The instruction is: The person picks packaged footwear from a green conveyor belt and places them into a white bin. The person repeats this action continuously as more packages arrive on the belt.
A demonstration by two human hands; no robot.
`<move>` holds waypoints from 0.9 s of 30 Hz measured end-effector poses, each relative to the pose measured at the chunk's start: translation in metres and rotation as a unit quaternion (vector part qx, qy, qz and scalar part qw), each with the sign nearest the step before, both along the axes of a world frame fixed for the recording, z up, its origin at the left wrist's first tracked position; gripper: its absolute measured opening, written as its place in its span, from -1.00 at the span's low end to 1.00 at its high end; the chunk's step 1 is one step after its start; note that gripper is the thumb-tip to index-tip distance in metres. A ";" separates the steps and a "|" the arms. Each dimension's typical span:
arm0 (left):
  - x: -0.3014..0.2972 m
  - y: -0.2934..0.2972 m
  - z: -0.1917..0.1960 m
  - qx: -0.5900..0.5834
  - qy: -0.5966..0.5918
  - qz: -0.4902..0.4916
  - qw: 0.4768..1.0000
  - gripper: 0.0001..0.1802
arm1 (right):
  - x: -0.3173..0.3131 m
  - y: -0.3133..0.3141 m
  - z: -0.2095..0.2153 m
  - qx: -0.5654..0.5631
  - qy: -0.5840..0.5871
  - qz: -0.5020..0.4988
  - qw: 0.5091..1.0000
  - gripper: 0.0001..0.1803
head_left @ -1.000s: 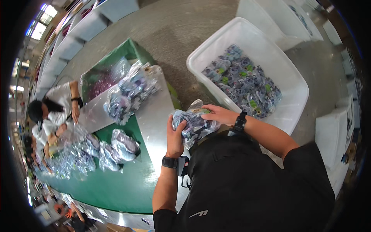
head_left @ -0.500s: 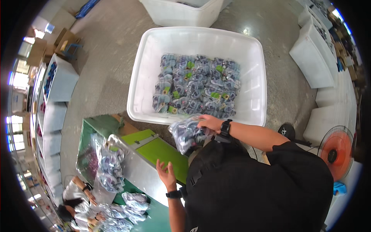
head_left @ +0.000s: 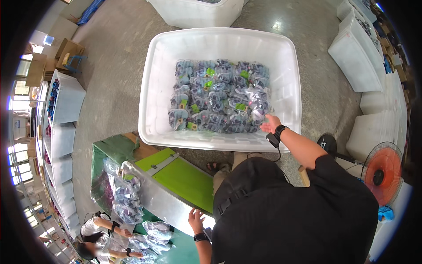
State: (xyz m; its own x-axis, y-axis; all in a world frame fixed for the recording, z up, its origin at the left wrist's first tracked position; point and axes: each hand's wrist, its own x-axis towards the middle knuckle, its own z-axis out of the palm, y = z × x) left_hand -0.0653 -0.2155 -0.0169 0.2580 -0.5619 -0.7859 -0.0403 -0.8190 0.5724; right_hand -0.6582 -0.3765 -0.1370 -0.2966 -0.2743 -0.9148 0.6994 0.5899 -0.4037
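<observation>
In front of me stands a large white plastic tub (head_left: 151,83), with rows of clear-bagged shoes (head_left: 215,103) with green tags covering its floor. My right hand (head_left: 271,124) reaches over the tub's near right part, fingers apart. Just beyond its fingertips a bag of grey-purple shoes (head_left: 258,103) lies tilted on top of the others. Whether the fingertips still touch its plastic is hard to see. My left hand (head_left: 196,221) is beside the metal-edged table (head_left: 165,196), fingers loosely bent and apart, holding nothing.
A green panel (head_left: 182,180) lies along the table's far side. More bagged shoes (head_left: 125,193) are on the table at left, where a co-worker (head_left: 99,233) handles some. An orange fan (head_left: 380,171) stands at right. White bins (head_left: 61,141) line the left; others (head_left: 358,57) stand at right.
My right hand has carried the bag of shoes from near my body into the tub's right side, and the fingers have opened. My left hand has dropped slightly toward me.
</observation>
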 end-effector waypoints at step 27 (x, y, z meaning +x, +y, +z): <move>0.302 0.109 -0.105 0.038 -0.311 0.326 0.892 -0.18 | 0.138 -0.020 0.007 -0.027 -0.002 0.237 0.971 -0.70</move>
